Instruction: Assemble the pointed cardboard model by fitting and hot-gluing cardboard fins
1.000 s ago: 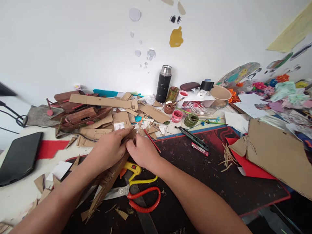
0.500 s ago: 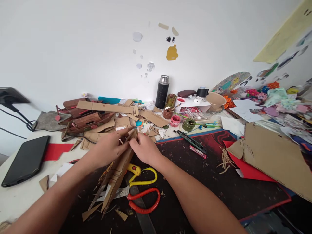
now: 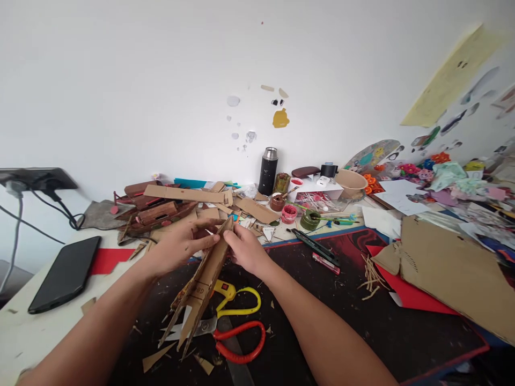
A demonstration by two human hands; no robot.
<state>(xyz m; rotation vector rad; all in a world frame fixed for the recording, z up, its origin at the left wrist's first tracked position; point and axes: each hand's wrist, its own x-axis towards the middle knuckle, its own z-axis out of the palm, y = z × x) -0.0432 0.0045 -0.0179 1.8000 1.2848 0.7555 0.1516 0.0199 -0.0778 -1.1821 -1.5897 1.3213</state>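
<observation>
A long, narrow piece of folded cardboard point(image 3: 207, 273), shaped like a trough with pointed ends, is tilted between my hands. My left hand point(image 3: 183, 244) is closed on its far left wall. With thumb and fingers, my right hand point(image 3: 245, 249) grips the far right side near the tip. Some of the fingertips are hidden behind the cardboard. Beneath its near end lie scissors with red handles point(image 3: 241, 343). A yellow glue gun point(image 3: 225, 290) rests just beside the cardboard, and small cardboard scraps point(image 3: 157, 358) are scattered on the dark mat.
Brown boat-like cardboard models point(image 3: 156, 212) and strips crowd the back left. A black flask point(image 3: 268, 171), paint pots point(image 3: 288, 213) and a utility knife point(image 3: 316, 246) stand or lie behind the mat. On the right is a large cardboard sheet point(image 3: 450, 273); a black tablet point(image 3: 66, 274) lies left.
The view has tipped upward, so the wall shows more and the desk sits lower. The cardboard has turned slightly in my hands, showing more of its inside. Both hands keep hold.
</observation>
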